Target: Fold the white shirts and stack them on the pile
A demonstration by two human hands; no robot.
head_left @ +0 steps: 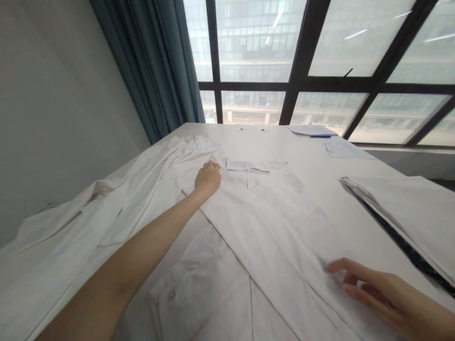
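A white collared shirt (263, 208) lies spread flat on a white table (320, 161), collar toward the window. My left hand (208, 179) reaches far forward and grips the shirt's fabric at the shoulder, just left of the collar (254, 166). My right hand (387, 293) hovers low at the near right, fingers apart, fingertips touching or just above the shirt's lower right edge. A sleeve with a buttoned cuff (185, 284) lies folded across the near part of the shirt.
More white garments (71, 232) lie bunched along the table's left side. A stack of folded white clothes (408, 213) sits at the right. Papers (311, 130) and a blue pen (320, 136) lie at the far edge by the window; a blue curtain (156, 71) hangs at the left.
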